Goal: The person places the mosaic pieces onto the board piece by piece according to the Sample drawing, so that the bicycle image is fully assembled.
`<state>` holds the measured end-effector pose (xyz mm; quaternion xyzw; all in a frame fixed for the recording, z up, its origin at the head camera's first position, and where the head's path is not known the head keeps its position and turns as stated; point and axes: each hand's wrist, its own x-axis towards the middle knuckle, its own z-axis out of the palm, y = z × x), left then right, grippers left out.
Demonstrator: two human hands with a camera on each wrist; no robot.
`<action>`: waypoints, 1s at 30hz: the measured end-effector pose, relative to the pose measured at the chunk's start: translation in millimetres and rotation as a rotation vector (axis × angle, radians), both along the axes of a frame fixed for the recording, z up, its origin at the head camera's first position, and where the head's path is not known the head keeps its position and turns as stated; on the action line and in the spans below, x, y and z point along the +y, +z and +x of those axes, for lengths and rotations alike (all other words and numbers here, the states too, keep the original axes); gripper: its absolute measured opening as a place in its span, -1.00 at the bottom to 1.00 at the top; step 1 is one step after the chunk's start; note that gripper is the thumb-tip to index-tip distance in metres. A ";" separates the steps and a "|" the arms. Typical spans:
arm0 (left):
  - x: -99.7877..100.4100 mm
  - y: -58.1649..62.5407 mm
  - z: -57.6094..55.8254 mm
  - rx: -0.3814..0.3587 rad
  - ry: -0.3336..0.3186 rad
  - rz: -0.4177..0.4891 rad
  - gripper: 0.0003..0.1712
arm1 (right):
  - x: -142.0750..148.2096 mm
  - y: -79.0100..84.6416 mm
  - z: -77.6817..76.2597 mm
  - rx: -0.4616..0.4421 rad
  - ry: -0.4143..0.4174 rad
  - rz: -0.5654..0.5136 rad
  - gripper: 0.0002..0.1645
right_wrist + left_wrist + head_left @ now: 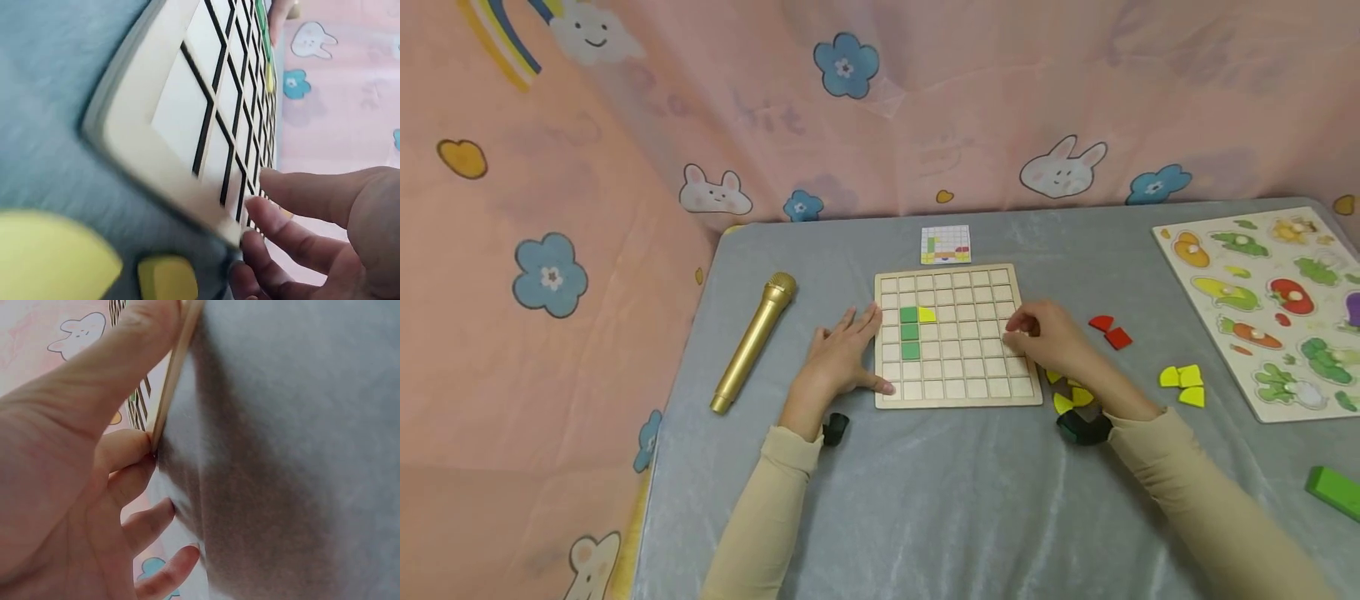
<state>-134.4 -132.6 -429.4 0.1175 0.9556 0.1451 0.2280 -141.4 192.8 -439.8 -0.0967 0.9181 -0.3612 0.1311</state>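
Observation:
A wooden grid board (958,398) lies on the table between both hands. Three green squares (910,332) form a column on its left part, with a yellow quarter-round piece (927,314) beside the top one. My left hand (838,357) rests at the board's left edge, fingers spread and thumb on the lower left corner. At the right edge is my right hand (1048,337), fingers loosely bent, thumb and index fingertips over the border; no piece shows between them in the right wrist view. Yellow pieces (1062,403) lie partly hidden under the right forearm.
Behind the board lies a small pattern card (946,244). A gold microphone (752,343) is at left. Rightward are red pieces (1117,337), more yellow pieces (1191,377), a vegetable puzzle board (1247,287) and a green block (1336,492). A pink curtain (925,125) hangs behind.

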 end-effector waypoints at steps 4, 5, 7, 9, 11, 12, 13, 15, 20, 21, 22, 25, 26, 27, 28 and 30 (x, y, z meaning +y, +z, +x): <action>-0.9 0.3 1.6 0.000 -0.002 0.004 0.49 | 16.1 2.5 10.1 -0.012 0.052 0.023 -0.74; -0.9 0.3 1.8 0.000 -0.004 0.006 0.48 | 19.2 3.8 12.6 -0.024 0.061 0.030 -0.72; -1.0 0.3 1.8 0.003 -0.005 0.010 0.48 | 23.5 6.9 16.9 -0.035 0.087 0.060 -0.66; -1.2 0.5 1.6 0.004 -0.005 0.011 0.48 | 27.2 10.8 20.2 -0.056 0.110 0.124 -0.59; -1.3 0.4 0.9 0.006 -0.005 0.011 0.48 | 29.8 15.2 22.5 -0.089 0.123 0.187 -0.53; -1.5 0.5 0.7 0.005 -0.004 0.010 0.48 | 30.8 17.1 23.2 -0.098 0.130 0.216 -0.53; -1.6 0.6 0.4 0.002 -0.002 0.009 0.49 | 31.9 18.4 23.7 -0.109 0.133 0.239 -0.54; -1.6 0.3 -0.2 -0.003 0.000 0.010 0.49 | 33.3 20.1 24.8 -0.130 0.125 0.246 -0.60; -1.1 -0.9 -1.5 -0.010 0.003 0.010 0.50 | 33.9 19.4 26.2 -0.131 0.096 0.205 -0.74; -1.0 -1.2 -1.7 -0.010 0.003 0.010 0.50 | 33.4 19.6 26.2 -0.136 0.086 0.202 -0.75; -1.0 -1.4 -1.9 -0.011 0.004 0.011 0.50 | 32.6 20.1 26.2 -0.143 0.069 0.202 -0.75; -1.2 -1.7 -1.9 -0.012 0.004 0.012 0.50 | 28.7 23.0 26.1 -0.151 0.011 0.193 -0.78; -1.3 -1.8 -1.8 -0.012 0.004 0.013 0.50 | 26.9 24.3 25.8 -0.148 -0.009 0.187 -0.79; -1.6 -1.7 -1.6 -0.011 0.003 0.016 0.50 | 24.8 25.4 25.5 -0.134 -0.024 0.177 -0.79; -1.9 -1.5 -1.4 -0.011 0.001 0.017 0.50 | 21.9 26.4 25.3 -0.116 -0.038 0.167 -0.80; -2.5 -1.6 -1.1 -0.007 -0.005 0.020 0.50 | 14.9 27.1 24.6 -0.073 -0.047 0.138 -0.82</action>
